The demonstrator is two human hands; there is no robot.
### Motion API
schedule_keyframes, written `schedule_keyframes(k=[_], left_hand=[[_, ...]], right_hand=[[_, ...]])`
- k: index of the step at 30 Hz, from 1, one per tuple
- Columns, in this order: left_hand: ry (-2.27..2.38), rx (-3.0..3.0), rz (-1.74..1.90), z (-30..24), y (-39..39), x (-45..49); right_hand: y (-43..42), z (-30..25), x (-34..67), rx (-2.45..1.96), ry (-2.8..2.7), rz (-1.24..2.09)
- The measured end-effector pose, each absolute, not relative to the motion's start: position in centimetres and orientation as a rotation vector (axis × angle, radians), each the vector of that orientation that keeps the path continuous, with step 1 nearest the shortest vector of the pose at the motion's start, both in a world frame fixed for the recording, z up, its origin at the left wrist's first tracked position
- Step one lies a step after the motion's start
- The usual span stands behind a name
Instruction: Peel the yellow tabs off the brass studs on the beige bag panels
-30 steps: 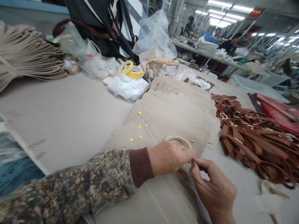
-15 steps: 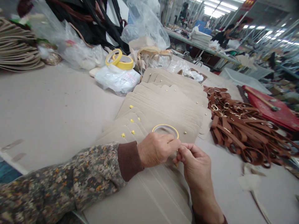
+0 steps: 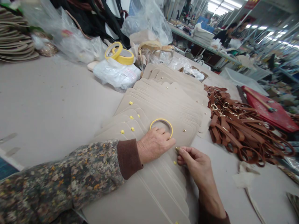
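My left hand (image 3: 155, 143) is closed on a thin roll of yellow tape (image 3: 161, 119), which stands out beyond the knuckles over fanned beige panels (image 3: 174, 104). Between the thumb and fingertips of my right hand (image 3: 195, 161) is a small brass-coloured metal fitting (image 3: 177, 149); its exact kind is too small to tell. Small yellow tape pieces (image 3: 132, 129) sit on the panels to the left, and another yellow bit (image 3: 174, 162) shows just below the fitting. Several panels carry small metal studs (image 3: 184, 130). The left fingertips are partly hidden.
Brown straps with gold-coloured hardware (image 3: 233, 130) are heaped at the right, near a red board (image 3: 273, 109). Thicker yellow tape rolls (image 3: 125, 59) rest on a white plastic packet (image 3: 116, 74). More beige pieces (image 3: 16, 40) are stacked far left. People work in the background.
My hands have come apart. The left has shifted slightly left with the tape roll, while the right stays low, and the metal fitting at its fingertips now shows clearly.
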State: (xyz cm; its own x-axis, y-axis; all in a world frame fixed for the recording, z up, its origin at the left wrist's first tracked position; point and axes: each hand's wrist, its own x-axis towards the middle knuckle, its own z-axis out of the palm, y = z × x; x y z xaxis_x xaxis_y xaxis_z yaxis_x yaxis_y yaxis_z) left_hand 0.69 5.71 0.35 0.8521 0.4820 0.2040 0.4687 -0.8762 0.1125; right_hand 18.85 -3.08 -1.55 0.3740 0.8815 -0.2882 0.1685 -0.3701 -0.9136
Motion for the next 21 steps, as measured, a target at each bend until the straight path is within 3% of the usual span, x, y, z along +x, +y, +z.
schedule_keyframes(k=[4,13,18,21], left_hand=[[0.741,2.956,0.343,0.3,5.7,0.6],[0.733,2.959,0.312,0.0,6.1,0.7],[0.733,2.944,0.286,0.2,6.2,0.6],[0.741,2.935,0.288,0.3,6.1,0.5]], right_hand=[[-3.2,-2.1,18.3,-1.883,-1.117,0.927],[-2.7,-1.8,16.8,-1.977,-1.612,0.307],[-3.0,-2.0,17.3,-2.082,-1.508,0.311],[-3.6,-1.9,18.1,-2.054,-1.288,0.570]])
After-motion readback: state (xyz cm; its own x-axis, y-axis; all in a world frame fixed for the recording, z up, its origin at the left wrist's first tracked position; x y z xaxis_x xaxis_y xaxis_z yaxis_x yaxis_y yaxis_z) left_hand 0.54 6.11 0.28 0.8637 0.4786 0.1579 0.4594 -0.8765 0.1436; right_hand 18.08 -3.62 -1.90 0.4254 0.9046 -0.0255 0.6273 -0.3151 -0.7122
